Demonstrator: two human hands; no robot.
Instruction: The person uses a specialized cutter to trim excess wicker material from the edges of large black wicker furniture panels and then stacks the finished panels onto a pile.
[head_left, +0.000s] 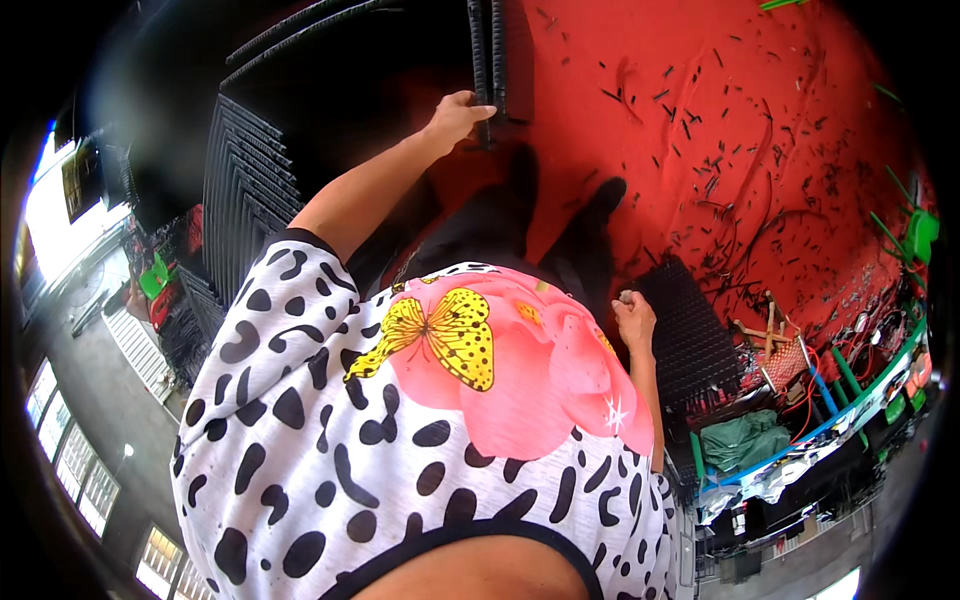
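My left hand (460, 120) reaches forward and is closed on the lower end of a black panel (480, 50) with a ridged edge, its thumb lying across that edge. A second dark panel (515, 60) stands close beside it on the right. My right hand (635, 322) is down by my right side with its fingers curled. Something small and pale may be at its fingertips, too small to make out. Just right of that hand is a stack of black ridged sheets (690, 335).
Several nested black panels (240, 180) with ridged edges stand at the left. Black scraps are strewn over the red floor (650, 60). At the right are a dark green bag (745, 440), a wooden-framed piece (785, 360) and a green plastic thing (920, 235).
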